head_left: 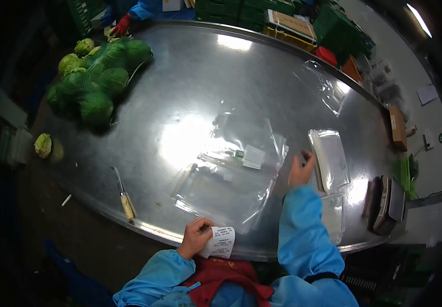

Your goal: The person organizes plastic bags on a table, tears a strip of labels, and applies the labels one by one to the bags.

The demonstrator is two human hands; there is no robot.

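Near the front edge of the metal table, my left hand [196, 236] is closed on a white printed paper slip [223, 242]. My right hand [301, 170] is over the table, fingers apart and nothing between them, just left of a stack of clear plastic bags [329, 159]. More clear bags [221, 192] lie spread in the middle, with a small white paper [253, 157] on them. Another pile of bags [333, 217] is beside my right sleeve.
Cabbages in green net bags [96, 84] lie at the far left. A knife [123, 194] rests near the front left edge. Dark cases [388, 204] stand at the right. Across the table, a co-worker's red-gloved hand [122, 25] touches a cabbage. Crates [341, 36] line the back.
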